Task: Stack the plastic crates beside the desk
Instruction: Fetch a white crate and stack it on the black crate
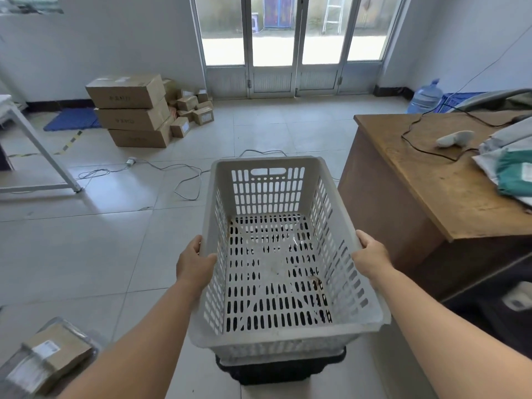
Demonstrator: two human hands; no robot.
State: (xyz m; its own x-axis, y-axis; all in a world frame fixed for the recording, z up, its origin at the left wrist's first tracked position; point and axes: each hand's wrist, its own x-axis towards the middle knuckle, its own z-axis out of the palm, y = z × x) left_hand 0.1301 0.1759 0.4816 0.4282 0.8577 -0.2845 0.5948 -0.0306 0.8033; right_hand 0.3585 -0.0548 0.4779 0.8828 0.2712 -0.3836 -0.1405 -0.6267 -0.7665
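Observation:
A white perforated plastic crate (267, 194) is held in front of me, empty, with some brown stains on its bottom. My left hand (194, 263) grips its left rim and my right hand (372, 256) grips its right rim. Directly beneath it, a black crate (279, 371) stands on the floor, and a second white rim shows just above the black one; most of both is hidden by the held crate. The brown wooden desk (431, 180) stands immediately to the right of the crates.
White cables (184, 180) trail across the tiled floor ahead. Stacked cardboard boxes (135, 110) sit at the back left, near a white table leg (43, 151). Wrapped parcels (49, 358) lie at the bottom left. A water jug (426, 96) stands far right. Parcels and a black cord lie on the desk.

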